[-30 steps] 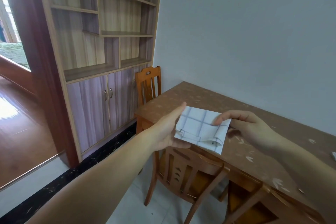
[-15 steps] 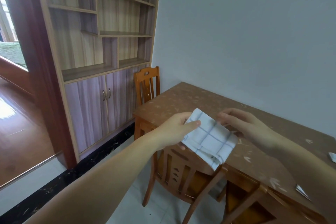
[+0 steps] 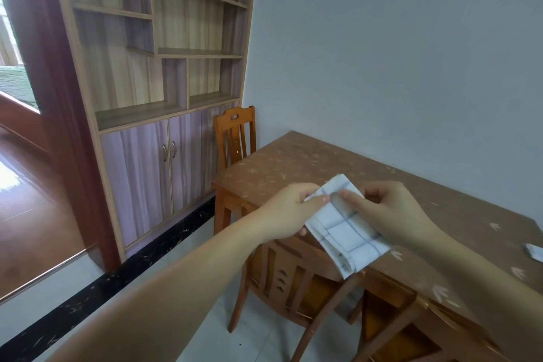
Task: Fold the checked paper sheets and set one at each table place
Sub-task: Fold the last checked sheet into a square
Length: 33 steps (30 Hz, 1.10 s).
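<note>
A folded checked paper sheet [image 3: 345, 232], white with grey lines, hangs over the near edge of the brown table [image 3: 293, 161]. My left hand [image 3: 289, 214] pinches its upper left edge between thumb and fingers. My right hand [image 3: 388, 211] pinches the upper part from the right, thumb on top. The sheet's lower end droops past the table edge above a chair. Another folded checked sheet [image 3: 534, 251] lies on the table at the far right, cut off by the frame.
A wooden chair [image 3: 296, 282] is tucked under the table's near side, with a second one [image 3: 393, 329] to its right. A third chair [image 3: 235, 135] stands at the table's left end. A cabinet with shelves [image 3: 164, 103] lines the left wall beside a doorway.
Both hands have turned the sheet and lowered it toward the table edge. My right hand has closed onto its top, and my left thumb now pinches it.
</note>
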Each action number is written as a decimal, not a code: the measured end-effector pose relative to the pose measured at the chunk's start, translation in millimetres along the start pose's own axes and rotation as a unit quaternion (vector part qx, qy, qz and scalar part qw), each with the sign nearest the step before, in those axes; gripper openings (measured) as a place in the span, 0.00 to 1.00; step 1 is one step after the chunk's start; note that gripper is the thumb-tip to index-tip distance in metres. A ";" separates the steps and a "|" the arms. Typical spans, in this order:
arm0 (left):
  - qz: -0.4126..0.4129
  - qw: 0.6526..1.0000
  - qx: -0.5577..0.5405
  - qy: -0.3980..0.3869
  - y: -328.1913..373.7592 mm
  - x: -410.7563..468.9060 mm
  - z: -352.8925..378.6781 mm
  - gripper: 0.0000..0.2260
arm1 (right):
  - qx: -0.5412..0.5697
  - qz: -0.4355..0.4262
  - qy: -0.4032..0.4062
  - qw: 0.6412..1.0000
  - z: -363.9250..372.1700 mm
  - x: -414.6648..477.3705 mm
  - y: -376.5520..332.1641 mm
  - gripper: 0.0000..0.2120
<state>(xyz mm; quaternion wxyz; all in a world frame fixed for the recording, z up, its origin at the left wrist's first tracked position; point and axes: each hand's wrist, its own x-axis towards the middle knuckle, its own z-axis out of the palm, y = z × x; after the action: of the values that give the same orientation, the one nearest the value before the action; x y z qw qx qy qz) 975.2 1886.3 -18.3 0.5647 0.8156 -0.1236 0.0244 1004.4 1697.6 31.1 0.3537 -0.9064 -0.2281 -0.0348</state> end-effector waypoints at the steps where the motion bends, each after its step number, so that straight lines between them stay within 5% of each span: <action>1: 0.008 1.000 -0.014 0.025 -0.9 0.6 -0.9 0.12 | 0.053 0.035 -0.038 0.997 -2.6 -0.4 -0.5 0.19; 4: 0.015 0.993 -0.064 0.103 -8.3 3.1 -4.4 0.12 | 0.212 0.128 -0.147 0.958 -7.4 -2.4 4.2 0.17; 6: 0.010 0.990 -0.082 0.117 -11.9 1.8 -6.0 0.12 | 0.263 0.141 -0.122 0.946 -5.8 -1.2 9.5 0.11; 10: -0.006 0.988 -0.099 0.118 -17.3 0.8 -5.2 0.12 | 0.254 0.129 -0.027 0.958 -0.2 1.4 12.8 0.11; 14: 0.002 0.983 -0.113 0.143 -27.4 4.5 -3.9 0.12 | 0.245 0.142 -0.114 0.952 10.8 -4.3 8.3 0.11; 19: -0.034 0.984 -0.120 0.127 -34.1 -1.6 -15.6 0.12 | 0.161 0.098 -0.098 0.977 15.9 0.2 9.0 0.06; 22: -0.025 0.985 -0.079 0.149 -34.7 -2.6 -28.9 0.21 | 0.076 0.049 -0.169 0.982 12.6 4.3 4.3 0.05; 24: -0.003 0.994 -0.019 0.105 -28.5 -0.9 -36.6 0.21 | 0.018 0.011 -0.219 0.976 11.7 10.1 -1.0 0.07; 26: -0.005 0.998 0.042 0.037 -21.9 1.1 -40.3 0.11 | -0.002 -0.011 -0.247 0.969 11.6 17.8 -4.3 0.06; 30: -0.022 0.996 -0.044 0.071 -29.7 9.3 -42.7 0.12 | 0.136 0.015 -0.187 0.973 22.8 37.6 2.9 0.13; 33: -0.027 0.987 -0.082 0.136 -50.1 17.5 -43.8 0.14 | 0.218 0.087 -0.219 0.947 47.4 54.8 15.9 0.22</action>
<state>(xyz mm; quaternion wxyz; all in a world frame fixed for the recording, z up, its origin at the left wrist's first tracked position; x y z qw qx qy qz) 1008.0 1940.5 -45.1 0.6414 0.7590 -0.0255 0.1094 1055.7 1739.8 -1.9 0.4855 -0.8088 -0.2220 0.2466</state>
